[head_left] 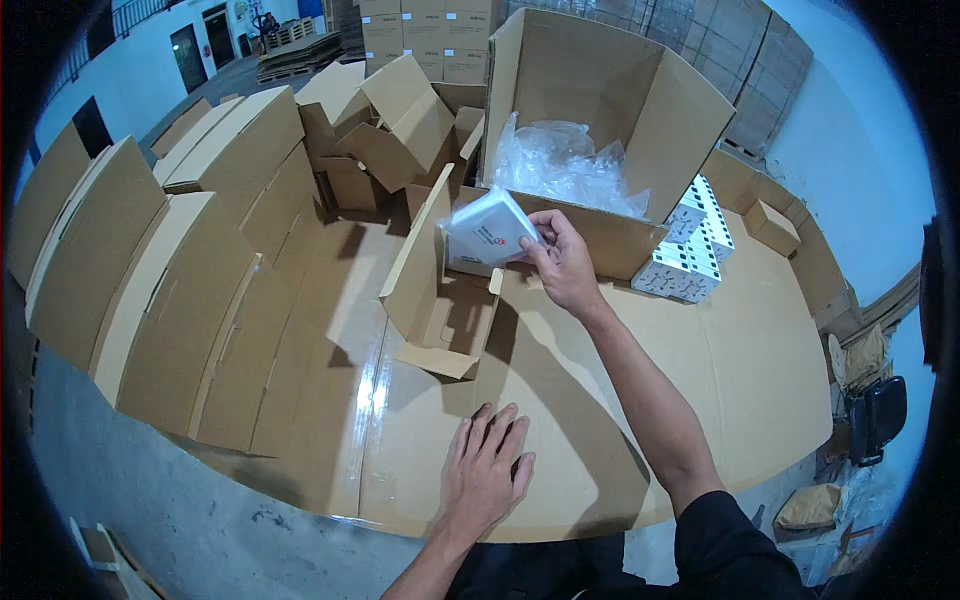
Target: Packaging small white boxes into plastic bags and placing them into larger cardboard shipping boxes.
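My right hand [568,262] pinches the edge of a flat white box [485,228] in clear plastic wrap. It holds this box tilted over the far end of a small open brown carton [412,268]. Beneath the held box, part of another pale item shows at the carton's far end; its kind is mostly hidden. The near part of the carton's inside shows bare cardboard, with one flap folded out toward me. My left hand [484,462] lies palm down, fingers spread, on the cardboard-covered tabletop [560,440], just nearer to me than the carton.
A large open carton [590,90] with crumpled clear plastic [565,160] stands behind my right hand. White patterned boxes [680,265] are stacked to its right. Folded cartons [170,290] line the left side, and opened cartons [400,125] sit at the back. A small brown box [772,228] rests far right.
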`<action>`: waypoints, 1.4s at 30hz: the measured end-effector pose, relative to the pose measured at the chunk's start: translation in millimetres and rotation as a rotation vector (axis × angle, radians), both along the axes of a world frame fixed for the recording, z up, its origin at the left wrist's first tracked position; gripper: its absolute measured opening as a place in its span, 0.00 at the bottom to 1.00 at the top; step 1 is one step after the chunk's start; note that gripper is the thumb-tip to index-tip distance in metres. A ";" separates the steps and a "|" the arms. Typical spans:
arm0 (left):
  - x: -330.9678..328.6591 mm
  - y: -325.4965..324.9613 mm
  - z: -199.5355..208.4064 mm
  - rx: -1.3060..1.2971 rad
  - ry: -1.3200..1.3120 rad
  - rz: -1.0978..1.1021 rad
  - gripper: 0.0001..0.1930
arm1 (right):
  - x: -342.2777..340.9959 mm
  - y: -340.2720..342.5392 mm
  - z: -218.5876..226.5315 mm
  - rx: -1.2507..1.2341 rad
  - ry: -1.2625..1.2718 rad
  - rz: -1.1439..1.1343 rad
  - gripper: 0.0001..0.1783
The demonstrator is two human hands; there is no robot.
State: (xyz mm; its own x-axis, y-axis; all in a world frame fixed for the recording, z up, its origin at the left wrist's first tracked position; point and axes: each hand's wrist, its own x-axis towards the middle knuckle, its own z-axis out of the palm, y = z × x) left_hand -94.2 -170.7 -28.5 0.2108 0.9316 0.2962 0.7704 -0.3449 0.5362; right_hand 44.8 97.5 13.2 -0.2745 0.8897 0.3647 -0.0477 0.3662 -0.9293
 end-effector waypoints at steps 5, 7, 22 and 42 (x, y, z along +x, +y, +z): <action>-1.7 -2.1 3.1 -0.004 -0.027 0.007 0.25 | -5.8 -15.6 31.7 0.196 -0.387 -0.134 0.11; -1.2 -1.9 2.5 -0.007 -0.032 0.012 0.25 | -8.7 -17.9 41.3 0.208 -0.509 -0.164 0.10; -0.9 0.1 -2.7 -0.006 -0.043 0.008 0.24 | -33.3 -0.2 15.2 0.571 -0.884 -0.252 0.13; 4.5 4.9 -0.1 0.021 -0.006 -0.066 0.23 | -13.9 -15.4 12.4 0.479 -0.800 -0.278 0.19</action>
